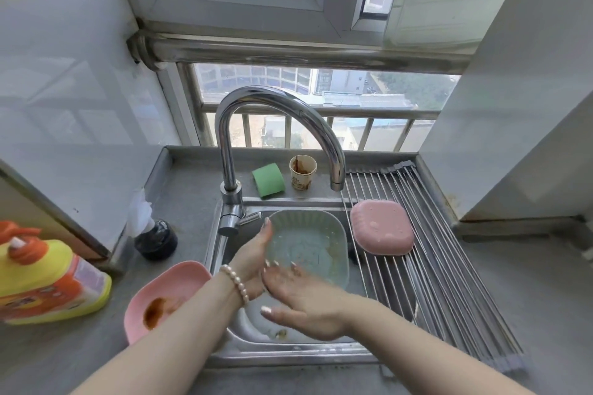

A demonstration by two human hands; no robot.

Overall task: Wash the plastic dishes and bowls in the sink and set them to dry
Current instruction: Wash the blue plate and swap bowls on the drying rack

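Grey counter (179, 189) carries 1 detergent bottle (45, 282), pink bowl (167, 295), green sponge (269, 184), paper cup (303, 172).

Shiny, smooth metal on the bent faucet (276, 125) and the wet sink (288, 349). Thin steel rods in the drying rack (449, 266). Smooth matt plastic, pale green, on the ribbed dish (314, 234). Same plastic, pink, on the upturned bowl (382, 228) and the stained bowl (170, 292). Paper for the cup (302, 172). Glossy yellow plastic on the soap bottle (48, 276).
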